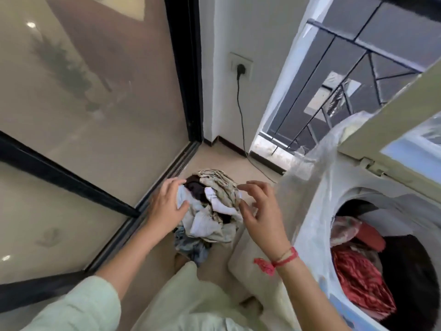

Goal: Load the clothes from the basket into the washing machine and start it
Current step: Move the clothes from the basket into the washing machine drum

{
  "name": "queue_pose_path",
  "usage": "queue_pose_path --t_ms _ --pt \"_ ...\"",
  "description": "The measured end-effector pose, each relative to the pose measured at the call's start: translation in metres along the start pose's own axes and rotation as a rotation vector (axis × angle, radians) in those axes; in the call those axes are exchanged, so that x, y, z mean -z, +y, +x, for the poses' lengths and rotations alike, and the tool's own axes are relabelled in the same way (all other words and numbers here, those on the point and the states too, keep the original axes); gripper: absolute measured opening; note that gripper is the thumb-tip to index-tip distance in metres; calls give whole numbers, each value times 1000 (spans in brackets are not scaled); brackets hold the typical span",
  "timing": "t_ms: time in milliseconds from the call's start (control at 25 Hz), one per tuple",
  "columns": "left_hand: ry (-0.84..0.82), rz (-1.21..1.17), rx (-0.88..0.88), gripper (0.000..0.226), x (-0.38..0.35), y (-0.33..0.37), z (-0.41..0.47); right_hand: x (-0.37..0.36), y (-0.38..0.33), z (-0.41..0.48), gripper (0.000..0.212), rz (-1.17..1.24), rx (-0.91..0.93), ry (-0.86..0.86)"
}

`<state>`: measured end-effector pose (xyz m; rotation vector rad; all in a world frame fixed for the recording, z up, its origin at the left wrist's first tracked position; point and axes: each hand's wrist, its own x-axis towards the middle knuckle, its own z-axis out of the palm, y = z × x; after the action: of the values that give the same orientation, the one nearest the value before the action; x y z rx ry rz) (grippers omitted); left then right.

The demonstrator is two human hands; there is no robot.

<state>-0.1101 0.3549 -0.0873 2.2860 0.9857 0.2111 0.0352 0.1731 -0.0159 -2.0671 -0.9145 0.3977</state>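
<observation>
A heap of mixed clothes, pale, beige and dark, fills a basket on the floor; the basket itself is hidden under the pile. My left hand rests on the pile's left side with spread fingers. Just right of the pile hovers my right hand, fingers apart and curled, holding nothing; a red thread is tied round its wrist. The washing machine, wrapped in clear plastic, stands at the right with its lid raised. Red and dark clothes lie inside its drum.
A glass sliding door with a black frame runs along the left. A black power cord hangs from a wall socket to the floor behind the pile. A metal railing is at the back right. My knees in pale trousers are below.
</observation>
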Motion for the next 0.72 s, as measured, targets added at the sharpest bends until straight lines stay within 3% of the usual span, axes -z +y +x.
queue_pose_path --t_ms 160,360,480,600,720 --pt "-270 79 85 49 -31 -79 26 -98 18 41 33 -2 -296 -52" --pt "-584 213 110 49 -85 -153 56 -188 98 43 45 -99 -658 -195" --pt "-712 334 103 62 -115 -180 66 -219 141 24 63 -218 -664 -324" --pt "-773 375 -6 77 -143 -194 70 -247 168 13 92 -457 -537 -532" --pt "-784 381 -42 85 -166 -203 71 -267 184 19 104 -568 -475 -601"
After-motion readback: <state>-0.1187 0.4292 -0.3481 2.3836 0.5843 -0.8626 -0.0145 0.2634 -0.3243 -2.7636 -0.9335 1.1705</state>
